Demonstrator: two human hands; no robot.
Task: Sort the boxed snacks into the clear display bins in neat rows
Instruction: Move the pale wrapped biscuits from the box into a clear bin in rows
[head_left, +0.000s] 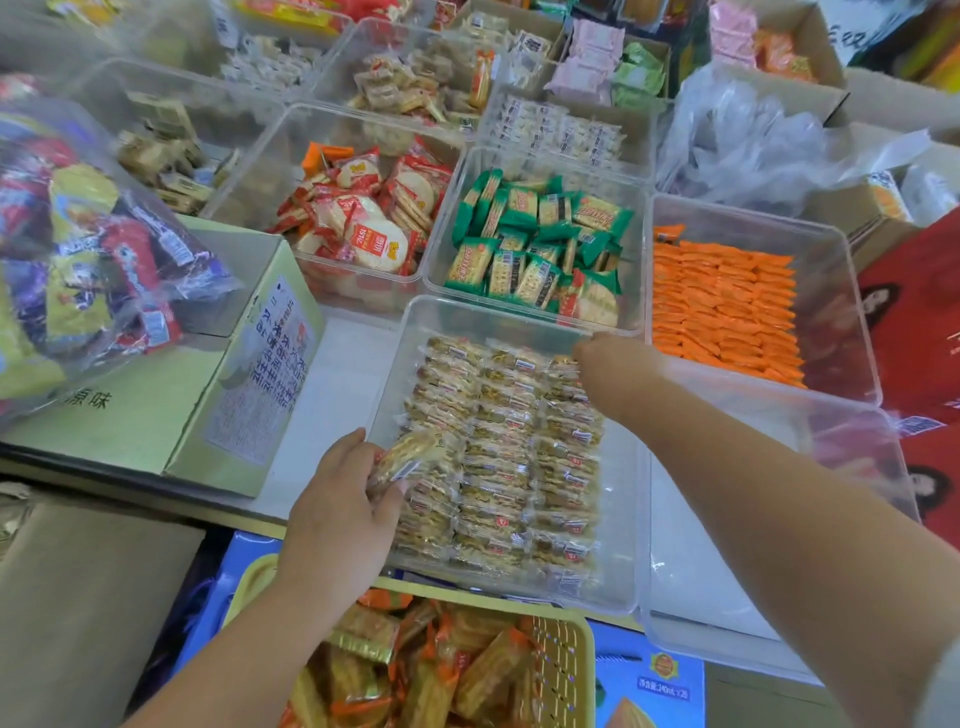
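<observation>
In the near centre bin (621, 519), clear-wrapped biscuit packets (498, 452) lie in three neat rows. The left hand (337, 514) grips one loose packet (410, 452) at the left rim; the right hand (608, 364) reaches the right row's far end, fingers hidden, grip unclear.

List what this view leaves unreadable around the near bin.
Head view:
- Right hand: fingers hidden behind its own knuckles; grip unclear.
- Labels on the rowed packets in the near bin: too small, blurred.
- Held packet in the left hand: lower end covered by fingers.
- Yellow basket: cut off by the bottom edge.
</observation>
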